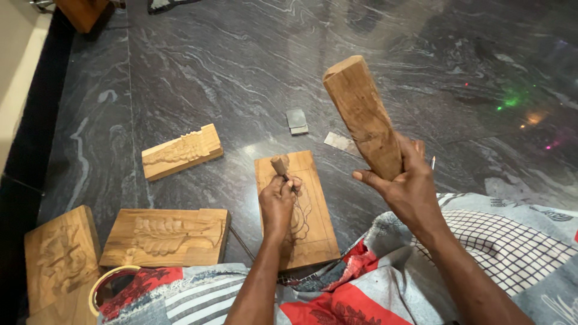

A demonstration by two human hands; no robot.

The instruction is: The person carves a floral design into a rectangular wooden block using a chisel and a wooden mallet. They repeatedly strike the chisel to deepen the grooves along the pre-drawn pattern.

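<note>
We grip a chisel [280, 165] in our left hand [278, 201], fingers wrapped tight around its wooden handle, its tip set against the wooden panel [313, 235] lying flat on the dark marble floor [241, 72] just ahead of our knees. Our right hand [406, 183] is clenched around a rough wooden mallet [363, 114], raised and tilted above the panel, well clear of the chisel. A faint outline is cut into the panel's face. To the left lie three more carved blocks: a small one [180, 151] farther off, a leaf relief [165, 236] nearer, another [60, 259] at the edge. A small grey sharpening stone [297, 120] rests beyond the panel
</note>
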